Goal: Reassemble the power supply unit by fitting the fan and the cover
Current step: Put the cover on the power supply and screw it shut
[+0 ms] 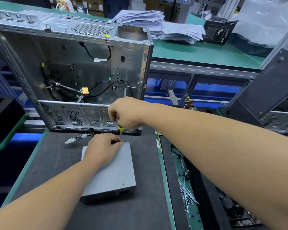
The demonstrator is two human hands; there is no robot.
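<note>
The power supply unit [111, 171] is a flat grey metal box with its plain cover on, lying on the dark mat just in front of the open computer case [70, 70]. At the unit's far corner, the left hand [101, 149] pinches the shaft of a yellow-collared screwdriver [120, 131]. The right hand [125, 113] grips its handle, upright above that corner.

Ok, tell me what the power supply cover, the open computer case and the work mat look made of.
Power supply cover: looks like sheet metal with a matte grey finish; flat, crisp folded edges.
Computer case: bare steel by the look of it, dull silver, with punched vents and stamped slots.
Work mat: probably rubber or a similar soft sheet, dark grey, no shine, lying over a green bench top.
</note>
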